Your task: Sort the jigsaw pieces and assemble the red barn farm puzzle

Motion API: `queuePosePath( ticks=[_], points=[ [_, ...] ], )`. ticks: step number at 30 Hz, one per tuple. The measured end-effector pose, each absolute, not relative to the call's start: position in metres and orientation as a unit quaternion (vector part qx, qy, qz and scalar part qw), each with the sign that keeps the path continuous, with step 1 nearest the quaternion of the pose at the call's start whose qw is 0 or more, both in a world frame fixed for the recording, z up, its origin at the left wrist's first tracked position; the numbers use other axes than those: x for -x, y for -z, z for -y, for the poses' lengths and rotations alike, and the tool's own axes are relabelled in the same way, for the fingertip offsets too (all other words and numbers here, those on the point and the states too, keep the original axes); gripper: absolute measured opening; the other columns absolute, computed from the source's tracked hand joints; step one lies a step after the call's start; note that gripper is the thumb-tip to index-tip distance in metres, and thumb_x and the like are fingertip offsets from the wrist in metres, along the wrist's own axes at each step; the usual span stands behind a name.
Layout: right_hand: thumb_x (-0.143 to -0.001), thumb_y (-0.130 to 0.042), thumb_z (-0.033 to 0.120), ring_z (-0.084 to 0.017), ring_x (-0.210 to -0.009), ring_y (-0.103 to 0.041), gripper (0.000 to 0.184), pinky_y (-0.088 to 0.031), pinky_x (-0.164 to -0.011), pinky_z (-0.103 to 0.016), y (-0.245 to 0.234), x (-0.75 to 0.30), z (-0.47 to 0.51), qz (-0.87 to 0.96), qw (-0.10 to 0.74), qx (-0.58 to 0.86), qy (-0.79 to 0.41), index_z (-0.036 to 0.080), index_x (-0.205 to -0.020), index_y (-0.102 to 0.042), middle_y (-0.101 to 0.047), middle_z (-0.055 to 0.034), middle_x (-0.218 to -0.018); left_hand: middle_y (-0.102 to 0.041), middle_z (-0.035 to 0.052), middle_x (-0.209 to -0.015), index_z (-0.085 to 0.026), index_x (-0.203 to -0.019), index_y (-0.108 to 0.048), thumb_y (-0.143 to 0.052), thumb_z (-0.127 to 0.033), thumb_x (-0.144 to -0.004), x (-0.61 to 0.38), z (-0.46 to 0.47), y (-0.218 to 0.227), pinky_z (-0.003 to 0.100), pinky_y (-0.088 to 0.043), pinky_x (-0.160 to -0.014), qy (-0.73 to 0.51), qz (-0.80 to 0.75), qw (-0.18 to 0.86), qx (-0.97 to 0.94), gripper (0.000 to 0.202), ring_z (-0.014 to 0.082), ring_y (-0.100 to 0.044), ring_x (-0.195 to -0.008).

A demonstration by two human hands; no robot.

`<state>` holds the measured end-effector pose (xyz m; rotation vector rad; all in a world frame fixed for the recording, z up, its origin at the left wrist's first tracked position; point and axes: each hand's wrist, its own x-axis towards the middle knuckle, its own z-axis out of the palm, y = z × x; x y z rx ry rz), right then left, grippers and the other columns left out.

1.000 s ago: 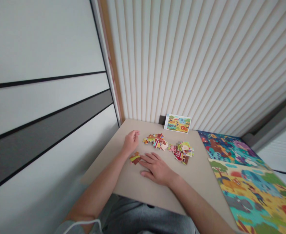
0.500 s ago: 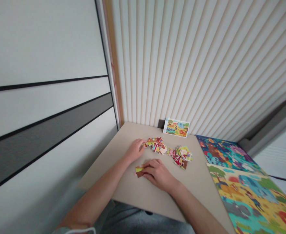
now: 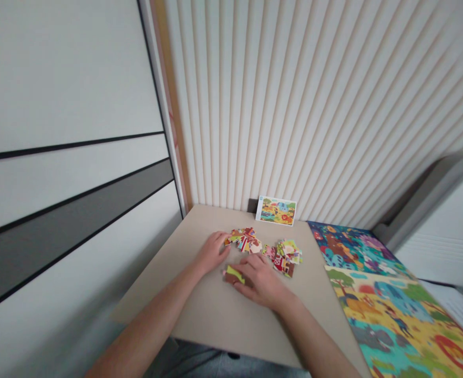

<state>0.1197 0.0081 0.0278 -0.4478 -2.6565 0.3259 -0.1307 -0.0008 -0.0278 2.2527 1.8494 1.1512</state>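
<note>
My right hand (image 3: 258, 279) rests on the beige table (image 3: 215, 310) with its fingers curled over a green and brown puzzle piece (image 3: 234, 274), holding it against the surface. My left hand (image 3: 212, 251) lies just left of a heap of loose puzzle pieces (image 3: 244, 240), fingers curled and touching its near edge; whether it holds a piece is hidden. A second heap of pieces (image 3: 285, 254) lies right of my right hand's fingertips.
A small picture card (image 3: 275, 210) leans against the ribbed wall at the table's back edge. A large colourful assembled puzzle (image 3: 389, 294) covers the table's right side. White panels with dark stripes rise on the left.
My left hand moved right from the bare table to the edge of the near heap. My right hand went from flat beside the piece to curled over it. The camera has shifted.
</note>
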Motion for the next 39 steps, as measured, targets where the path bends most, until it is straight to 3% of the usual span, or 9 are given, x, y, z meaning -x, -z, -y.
queuePosePath(
  ticks=[6, 12, 15, 19, 24, 28, 34, 39],
  points=[
    [-0.098, -0.053, 0.047, -0.029, -0.113, -0.056, 0.038, -0.037, -0.102, -0.047, -0.025, -0.170, -0.058, 0.881, 0.252, 0.399, 0.018, 0.028, -0.128, -0.065, -0.063, -0.0132, -0.122, -0.054, 0.0122, -0.139, -0.027, -0.142, -0.052, -0.060, -0.030, -0.091, 0.105, -0.007, 0.009, 0.048, -0.039, -0.114, -0.328, -0.549, -0.017, -0.769, 0.052, 0.0297, -0.050, -0.131],
    [-0.092, -0.053, 0.066, -0.042, -0.138, -0.040, 0.065, -0.032, -0.105, -0.062, 0.008, -0.182, -0.078, 0.837, 0.223, 0.498, 0.044, 0.028, -0.144, -0.052, -0.044, -0.0193, -0.153, -0.046, 0.0130, -0.151, -0.031, -0.139, -0.056, -0.068, -0.052, -0.085, 0.059, -0.040, 0.001, 0.059, -0.024, -0.119, -0.262, -0.534, -0.026, -0.803, 0.059, 0.0376, -0.037, -0.142],
    [-0.091, -0.056, 0.064, -0.042, -0.138, -0.041, 0.066, -0.036, -0.103, -0.060, 0.016, -0.181, -0.082, 0.839, 0.215, 0.500, 0.017, 0.030, -0.147, -0.049, -0.042, -0.0196, -0.155, -0.049, 0.0133, -0.149, -0.032, -0.129, -0.064, -0.061, -0.059, -0.088, 0.047, -0.056, 0.010, 0.063, -0.025, -0.115, -0.255, -0.553, -0.026, -0.793, 0.049, 0.0387, -0.039, -0.141],
    [-0.091, -0.060, 0.055, -0.035, -0.136, -0.045, 0.059, -0.036, -0.106, -0.054, 0.013, -0.179, -0.086, 0.855, 0.220, 0.469, -0.013, 0.032, -0.145, -0.051, -0.044, -0.0163, -0.155, -0.053, 0.0118, -0.146, -0.030, -0.112, -0.070, -0.060, -0.051, -0.090, 0.066, -0.068, 0.020, 0.059, -0.027, -0.115, -0.228, -0.562, -0.057, -0.793, 0.032, 0.0347, -0.040, -0.141],
    [-0.090, -0.064, 0.049, -0.032, -0.140, -0.042, 0.061, -0.031, -0.113, -0.055, 0.008, -0.160, -0.088, 0.882, 0.224, 0.411, -0.061, 0.032, -0.147, -0.049, -0.043, -0.0137, -0.156, -0.052, 0.0113, -0.148, -0.030, -0.121, -0.068, -0.058, -0.047, -0.092, 0.123, -0.074, 0.029, 0.058, -0.028, -0.115, -0.210, -0.601, -0.082, -0.767, 0.035, 0.0335, -0.040, -0.141],
    [-0.094, -0.060, 0.038, -0.025, -0.138, -0.047, 0.058, -0.026, -0.119, -0.050, 0.004, -0.145, -0.085, 0.905, 0.255, 0.316, -0.123, 0.029, -0.149, -0.045, -0.052, -0.0105, -0.149, -0.047, 0.0122, -0.153, -0.029, -0.132, -0.063, -0.052, -0.046, -0.097, 0.148, -0.073, 0.035, 0.062, -0.026, -0.115, -0.230, -0.637, -0.084, -0.731, 0.041, 0.0348, -0.039, -0.143],
    [-0.099, -0.055, 0.041, -0.023, -0.120, -0.059, 0.033, -0.040, -0.108, -0.043, 0.000, -0.147, -0.082, 0.901, 0.280, 0.295, -0.154, 0.026, -0.126, -0.067, -0.067, -0.0090, -0.127, -0.041, 0.0108, -0.158, -0.029, -0.138, -0.060, -0.053, -0.035, -0.095, 0.134, -0.064, 0.021, 0.063, -0.014, -0.121, -0.248, -0.588, -0.091, -0.764, 0.044, 0.0354, -0.032, -0.148],
    [-0.100, -0.053, 0.042, -0.025, -0.131, -0.052, 0.038, -0.034, -0.114, -0.047, 0.004, -0.150, -0.083, 0.902, 0.263, 0.318, -0.124, 0.027, -0.133, -0.063, -0.061, -0.0104, -0.139, -0.060, 0.0063, -0.142, -0.033, -0.128, -0.067, -0.052, -0.025, -0.096, 0.119, -0.057, 0.015, 0.059, -0.009, -0.125, -0.241, -0.474, -0.010, -0.847, 0.037, 0.0278, -0.045, -0.141]
  ],
)
